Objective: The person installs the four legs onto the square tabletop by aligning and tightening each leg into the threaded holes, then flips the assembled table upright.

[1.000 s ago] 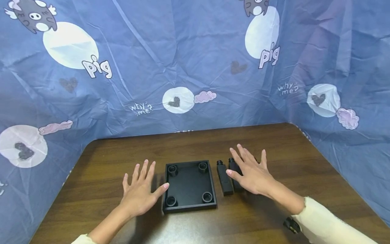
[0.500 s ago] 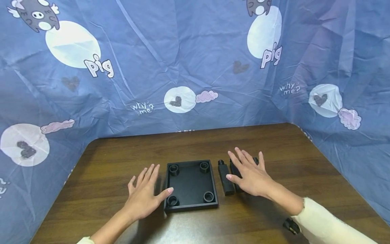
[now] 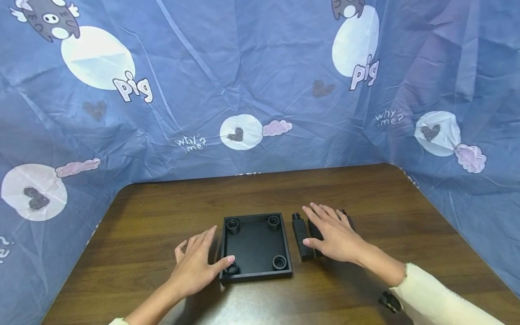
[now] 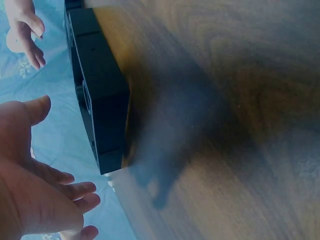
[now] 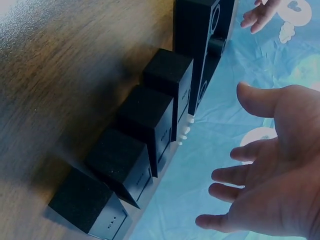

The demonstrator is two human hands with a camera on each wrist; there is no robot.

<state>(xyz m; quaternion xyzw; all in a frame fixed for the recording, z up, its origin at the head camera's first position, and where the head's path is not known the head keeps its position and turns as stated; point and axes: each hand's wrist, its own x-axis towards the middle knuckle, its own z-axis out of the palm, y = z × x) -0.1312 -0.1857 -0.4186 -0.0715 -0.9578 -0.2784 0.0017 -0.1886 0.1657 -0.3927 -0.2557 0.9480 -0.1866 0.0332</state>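
A black square tray-like panel [image 3: 257, 246] lies on the table, with a raised rim and a round threaded socket in each corner. My left hand [image 3: 194, 271] hovers by its left edge, thumb above the near left corner. In the left wrist view the panel's side wall [image 4: 107, 107] stands apart from those fingers. To the right, several black square legs with threaded ends lie side by side; the leftmost leg [image 3: 302, 239] shows best. My right hand [image 3: 335, 237] hovers over the others and partly hides them. In the right wrist view their square ends [image 5: 167, 65] form a row below the hand.
A small black object [image 3: 390, 301] lies near the right sleeve, partly covered by it. The brown wooden table [image 3: 162, 203] has a blue printed curtain [image 3: 243, 90] behind it and on both sides.
My left hand has moved slightly right and nearer the panel, its fingers bending a little. My right hand's fingers have drawn closer together and lower over the legs.
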